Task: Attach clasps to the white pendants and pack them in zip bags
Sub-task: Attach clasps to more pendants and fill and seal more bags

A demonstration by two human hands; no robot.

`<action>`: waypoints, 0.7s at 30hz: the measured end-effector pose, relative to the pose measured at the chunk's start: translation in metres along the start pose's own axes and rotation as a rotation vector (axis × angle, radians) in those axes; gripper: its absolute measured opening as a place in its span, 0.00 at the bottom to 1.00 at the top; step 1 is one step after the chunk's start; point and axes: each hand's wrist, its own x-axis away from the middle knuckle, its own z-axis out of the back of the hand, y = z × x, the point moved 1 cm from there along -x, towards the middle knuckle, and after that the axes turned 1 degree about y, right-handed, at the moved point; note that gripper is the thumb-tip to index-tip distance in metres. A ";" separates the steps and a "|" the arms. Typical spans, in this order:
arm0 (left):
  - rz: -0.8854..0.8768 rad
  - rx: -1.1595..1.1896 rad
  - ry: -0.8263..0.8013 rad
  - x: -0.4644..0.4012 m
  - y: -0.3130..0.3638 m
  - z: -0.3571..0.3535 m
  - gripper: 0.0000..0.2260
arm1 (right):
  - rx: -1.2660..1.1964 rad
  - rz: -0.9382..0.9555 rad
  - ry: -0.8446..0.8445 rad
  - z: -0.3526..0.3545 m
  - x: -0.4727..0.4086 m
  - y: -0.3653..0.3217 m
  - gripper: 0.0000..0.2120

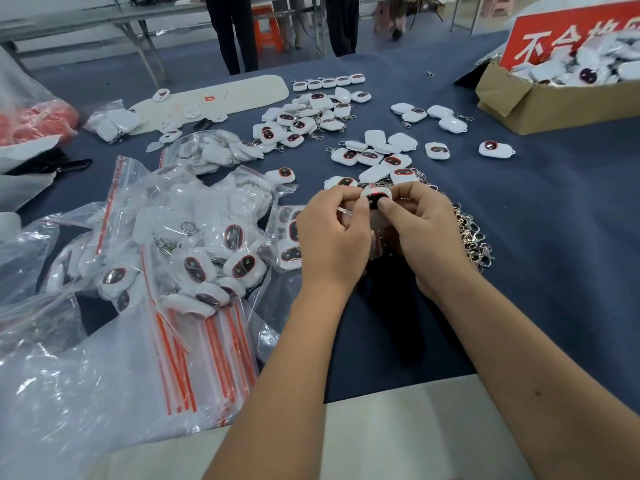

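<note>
Pendant (375, 197), white with a dark red-rimmed face, sits pinched between two bare hands above a table covered in dark blue cloth (554, 254). The left hand (332, 233) curls its fingers round the pendant's left side and also grips a small clear piece whose nature cannot be made out. The right hand (424, 230) holds the pendant's right side, thumb pressed on its dark face. Just right of the hands lies a heap of metal clasps (476, 237), touching the cloth. Beyond the hands, loose pendants (375, 155) lie scattered in clusters, some face up and some face down, and a further cluster (304, 116) sits farther back, several with clasps already on. To the left, clear zip bags (194, 258) with red seal strips hold many pendants, and a stack of flat unfilled bags (207, 358) lies near the left forearm. A large sheet of clear plastic (69, 393) spreads over the near left corner. At the far right stands a cardboard box (540, 105) heaped with pendants, a red sign (568, 32) with white characters propped behind it. An orange stool (268, 29) and the legs of two standing people (232, 32) show beyond the table's far edge.
</note>
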 end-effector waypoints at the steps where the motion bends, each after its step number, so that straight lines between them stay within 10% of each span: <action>1: 0.010 0.009 -0.010 0.000 0.000 0.000 0.04 | -0.003 -0.004 0.002 0.000 0.000 0.000 0.02; 21: 0.038 0.046 -0.054 0.000 0.000 0.001 0.08 | -0.109 0.008 -0.060 0.000 -0.002 0.006 0.05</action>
